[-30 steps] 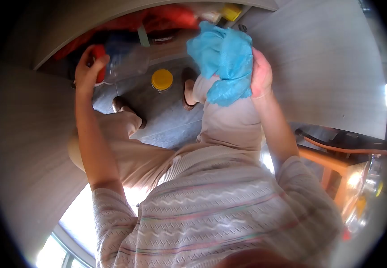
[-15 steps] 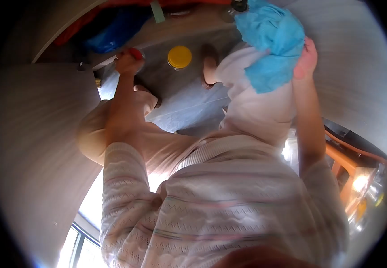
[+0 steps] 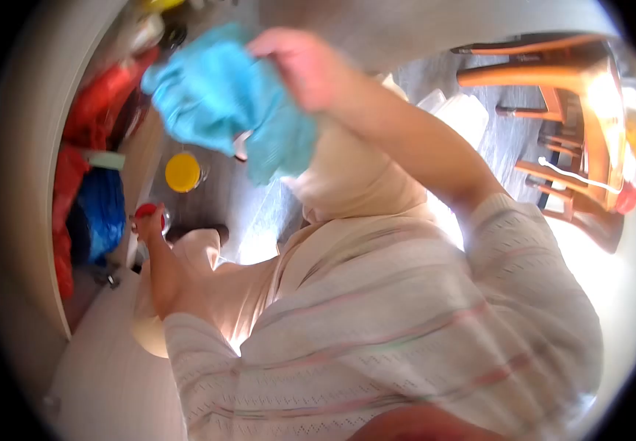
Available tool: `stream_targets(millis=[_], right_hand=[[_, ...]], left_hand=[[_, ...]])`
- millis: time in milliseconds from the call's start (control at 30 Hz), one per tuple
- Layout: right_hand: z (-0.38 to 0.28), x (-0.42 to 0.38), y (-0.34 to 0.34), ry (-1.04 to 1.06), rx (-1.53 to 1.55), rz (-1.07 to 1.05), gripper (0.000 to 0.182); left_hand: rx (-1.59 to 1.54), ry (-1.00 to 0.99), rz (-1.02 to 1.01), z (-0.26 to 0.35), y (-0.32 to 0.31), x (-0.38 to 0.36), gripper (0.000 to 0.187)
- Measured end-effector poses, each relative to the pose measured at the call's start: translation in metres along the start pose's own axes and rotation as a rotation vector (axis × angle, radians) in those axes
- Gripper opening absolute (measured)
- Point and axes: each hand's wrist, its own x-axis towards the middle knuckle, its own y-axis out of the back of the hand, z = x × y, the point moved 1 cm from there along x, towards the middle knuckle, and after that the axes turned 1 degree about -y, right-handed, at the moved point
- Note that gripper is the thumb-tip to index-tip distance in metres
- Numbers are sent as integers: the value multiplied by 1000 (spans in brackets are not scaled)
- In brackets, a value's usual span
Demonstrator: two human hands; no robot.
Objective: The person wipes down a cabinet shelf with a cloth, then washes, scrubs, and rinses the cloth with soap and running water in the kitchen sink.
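Observation:
A crumpled light-blue cloth [image 3: 204, 92] hangs over my knee area in the upper middle. My right hand [image 3: 299, 66] is closed on its right side, somewhat blurred. Lower left, my left hand [image 3: 146, 226] has its fingers curled round the top of a jar with a red lid [image 3: 157, 212]. Most of that jar is hidden by the hand. Close by on the grey floor stands another jar with a yellow lid [image 3: 183, 173], touched by neither hand.
An open cabinet at left holds red bags [image 3: 101, 110] and a blue plastic bag [image 3: 103, 209]. Its pale door [image 3: 105, 360] swings out below. Orange wooden chairs [image 3: 538, 77] stand at right, a white cord [image 3: 579, 175] near them.
My view has turned, so the cabinet now shows at left and chairs at right. My right hand has carried the cloth leftward across my body. My left hand stays on the red-lidded jar.

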Motion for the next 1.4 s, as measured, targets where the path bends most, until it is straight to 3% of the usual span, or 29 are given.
stream_targets(millis=[67,133,233,267,367,467,500,567,667,767,833,900,1033,1100,1167,1233,1300,1367,1400], right_hand=[[0,7,3,-85,61,-105,32],[1,11,2,-48,59,-72,34],[7,6,-2,69,31,-95,30],[11,6,-2,95,36,-94,29],[20,10,-1,118,42,-140,27],[27,11,-15,156,-30,-141,20],[30,17,-11,183,-84,-206,27],[34,17,-21,187,-142,-159,26],[46,32,-19,172,-173,-177,26],[58,30,-24,94,-268,-153,26],[59,26,-22,12,-387,-197,27],[55,21,-21,25,-577,-176,27],[41,-4,-36,89,-1089,121,27],[18,-30,-42,-15,-1345,203,29],[-4,-62,-28,85,-1263,308,31],[-15,-88,1,67,-1316,711,34],[-3,-120,53,-48,-1445,922,33],[31,-153,102,-161,-1457,879,36],[52,-166,115,-133,-1414,736,38]], left_hand=[[5,22,-24,17,32,-21,105],[-18,-43,6,26,49,-15,97],[-254,-346,17,31,39,40,82],[-275,-451,58,63,79,-9,60],[-722,-768,-223,124,157,-96,42],[-1016,-846,-319,145,204,-155,27],[-1045,-821,-260,150,220,-185,34],[-1198,-761,-362,151,239,-223,45],[-1196,-872,-431,149,241,-256,59],[-1287,-904,-444,146,215,-250,51],[-1632,-881,-619,144,188,-232,38],[-1733,-887,-594,144,171,-222,35],[-1680,-794,-624,141,158,-192,36],[-1644,-740,-656,135,166,-194,33],[-1621,-701,-691,136,164,-193,29],[-1643,-678,-777,136,166,-187,29],[-1707,-635,-787,139,169,-190,25],[-1747,-565,-805,143,179,-200,25],[-1749,-554,-815,143,177,-198,25]])
